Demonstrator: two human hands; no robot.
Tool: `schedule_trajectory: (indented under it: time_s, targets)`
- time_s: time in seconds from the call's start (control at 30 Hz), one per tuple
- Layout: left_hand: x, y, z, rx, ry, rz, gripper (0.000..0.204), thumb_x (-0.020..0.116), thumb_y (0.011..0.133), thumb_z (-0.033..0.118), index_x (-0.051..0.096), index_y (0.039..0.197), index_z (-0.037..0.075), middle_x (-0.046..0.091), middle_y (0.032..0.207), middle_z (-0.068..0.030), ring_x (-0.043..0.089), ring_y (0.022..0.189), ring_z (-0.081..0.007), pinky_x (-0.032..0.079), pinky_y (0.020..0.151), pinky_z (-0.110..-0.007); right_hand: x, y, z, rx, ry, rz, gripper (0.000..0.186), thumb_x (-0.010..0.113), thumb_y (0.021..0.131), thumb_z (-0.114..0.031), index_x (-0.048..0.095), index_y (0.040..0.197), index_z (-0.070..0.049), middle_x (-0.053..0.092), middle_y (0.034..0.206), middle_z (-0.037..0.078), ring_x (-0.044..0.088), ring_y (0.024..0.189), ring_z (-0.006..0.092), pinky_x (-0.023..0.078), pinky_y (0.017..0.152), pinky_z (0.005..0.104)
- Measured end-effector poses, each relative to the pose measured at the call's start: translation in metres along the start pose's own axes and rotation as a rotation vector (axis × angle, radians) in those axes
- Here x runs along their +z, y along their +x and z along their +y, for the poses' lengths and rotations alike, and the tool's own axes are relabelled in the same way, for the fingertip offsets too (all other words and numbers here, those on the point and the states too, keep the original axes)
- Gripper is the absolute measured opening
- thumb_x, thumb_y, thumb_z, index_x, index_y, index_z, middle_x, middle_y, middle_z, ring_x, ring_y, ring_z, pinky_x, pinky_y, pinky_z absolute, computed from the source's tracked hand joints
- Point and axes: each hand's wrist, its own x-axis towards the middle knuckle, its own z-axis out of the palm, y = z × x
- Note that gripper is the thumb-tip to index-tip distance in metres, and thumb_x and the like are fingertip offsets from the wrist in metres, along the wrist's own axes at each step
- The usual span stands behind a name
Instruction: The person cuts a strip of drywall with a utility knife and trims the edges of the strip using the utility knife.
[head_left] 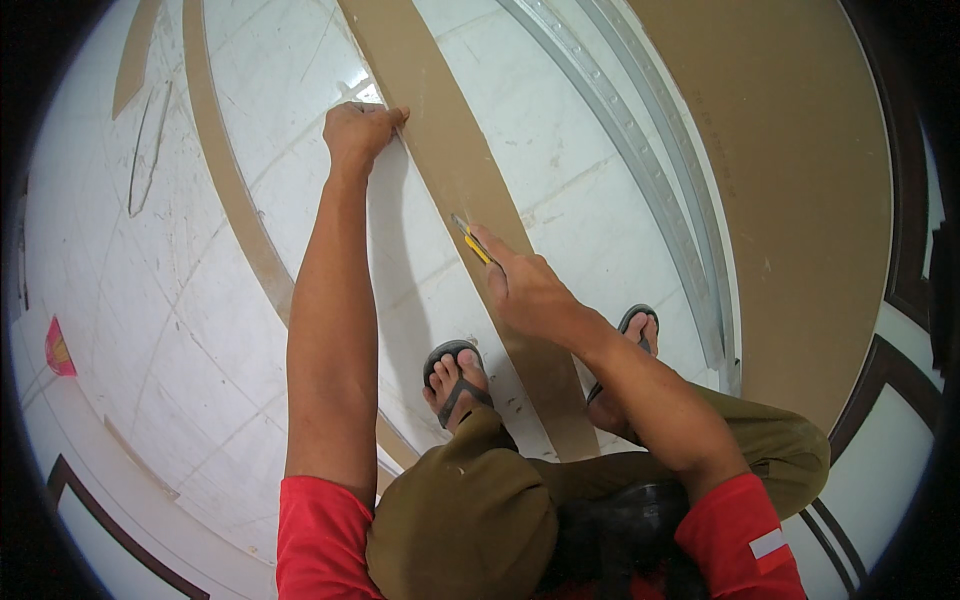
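A long, narrow strip of brown-faced plasterboard (pixel 455 130) runs from the far edge down between my feet. My left hand (pixel 362 132) grips its left edge at the far part, fingers curled and the thumb on the brown face. Lower down, my right hand (pixel 530 290) is closed around a yellow utility knife (pixel 478 248). The knife points up and to the left, its tip close to the strip's left edge. Whether the blade touches the board I cannot tell. Part of the knife's handle is hidden in my palm.
Metal profiles (pixel 640 165) lie right of the strip, beside a large brown board (pixel 790 200). Another narrow strip (pixel 215 140) and a bent wire-like piece (pixel 150 150) lie left on the tiled floor (pixel 130 310). A pink object (pixel 60 350) is far left. My sandalled feet (pixel 458 385) flank the strip.
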Motion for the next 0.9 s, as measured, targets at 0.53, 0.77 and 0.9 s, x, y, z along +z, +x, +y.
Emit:
schedule_trajectory:
  time_s: [0.53,0.77,0.9]
  targets:
    - [0.000,-0.003,0.002,0.001,0.018,0.004,0.025,0.092,0.080,0.018,0.080,0.082,-0.004,0.074,0.073,-0.0083,0.064,0.061,-0.0145,0.051,0.059,-0.029,0.008,-0.020,0.008,-0.072,-0.021,0.027,0.058,0.049,0.101,-0.005,0.042,0.158,-0.001,0.065,0.077,0.031,0.064,0.068,0.0512,0.051,0.069,0.0573]
    - [0.001,0.000,-0.003,0.009,0.004,0.015,0.025,0.091,0.080,0.018,0.080,0.082,-0.005,0.074,0.073,-0.0089,0.066,0.062,-0.0148,0.052,0.060,-0.030,0.006,-0.030,0.008,0.014,-0.043,-0.053,0.059,0.049,0.102,-0.003,0.038,0.160,0.002,0.068,0.112,0.038,0.066,0.100,0.0564,0.051,0.092,0.0602]
    - [0.002,-0.001,-0.002,0.018,0.025,0.010,0.026,0.091,0.080,0.017,0.080,0.084,-0.006,0.075,0.076,-0.0097,0.067,0.063,-0.0156,0.054,0.061,-0.030,0.000,-0.044,0.003,0.138,-0.065,-0.146,0.060,0.049,0.102,-0.003,0.037,0.161,0.000,0.068,0.112,0.039,0.066,0.102,0.0562,0.051,0.093,0.0594]
